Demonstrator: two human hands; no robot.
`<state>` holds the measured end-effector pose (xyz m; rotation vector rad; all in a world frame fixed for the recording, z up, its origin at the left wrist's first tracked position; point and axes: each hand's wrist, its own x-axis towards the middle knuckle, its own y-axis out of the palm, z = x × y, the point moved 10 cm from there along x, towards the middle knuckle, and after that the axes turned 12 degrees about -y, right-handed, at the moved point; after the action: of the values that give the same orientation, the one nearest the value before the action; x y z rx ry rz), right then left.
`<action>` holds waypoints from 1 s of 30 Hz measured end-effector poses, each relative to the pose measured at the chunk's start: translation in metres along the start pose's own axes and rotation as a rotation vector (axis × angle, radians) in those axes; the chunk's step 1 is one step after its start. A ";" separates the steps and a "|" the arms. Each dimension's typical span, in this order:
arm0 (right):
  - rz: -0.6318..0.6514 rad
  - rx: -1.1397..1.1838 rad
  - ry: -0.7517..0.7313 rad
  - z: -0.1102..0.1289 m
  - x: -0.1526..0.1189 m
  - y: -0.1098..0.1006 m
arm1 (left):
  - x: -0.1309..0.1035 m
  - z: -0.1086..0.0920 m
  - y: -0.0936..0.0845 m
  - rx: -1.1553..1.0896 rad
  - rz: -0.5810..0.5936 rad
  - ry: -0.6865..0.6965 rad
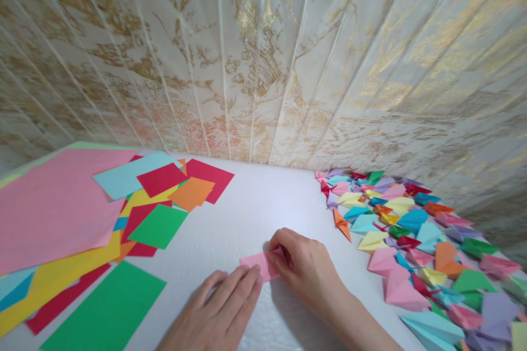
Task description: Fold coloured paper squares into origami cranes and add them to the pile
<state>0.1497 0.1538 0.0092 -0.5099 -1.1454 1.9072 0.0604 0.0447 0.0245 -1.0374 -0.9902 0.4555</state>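
A small folded strip of pink paper [262, 266] lies on the white tabletop between my two hands. My right hand [307, 269] pinches its right end between thumb and curled fingers. Stretched out over the lower left edge of the strip, the fingers of my left hand [224, 301] rest flat on it and press it down. The thumb of that hand is hidden. Part of the paper's right end disappears behind my right fingers.
Left are a large pink sheet [61, 203], a green rectangle [109, 307], a smaller green piece [158, 226], a light blue strip [134, 175] and other coloured papers. Many folded paper shapes [411, 220] cover the right side. A gold-patterned curtain [255, 55] hangs behind the table [267, 192].
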 end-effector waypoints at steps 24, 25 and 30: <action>-0.010 0.069 -0.112 0.020 -0.017 0.007 | 0.000 0.004 -0.011 -0.006 -0.035 -0.021; -0.020 0.098 -0.136 0.018 -0.018 0.006 | 0.000 0.005 -0.010 0.003 -0.046 -0.018; -0.094 0.274 -0.192 0.007 -0.025 -0.002 | -0.003 0.010 -0.013 0.008 -0.067 -0.051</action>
<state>0.1602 0.1304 0.0123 -0.1231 -0.9858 2.0216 0.0489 0.0413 0.0356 -0.9861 -1.0647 0.4327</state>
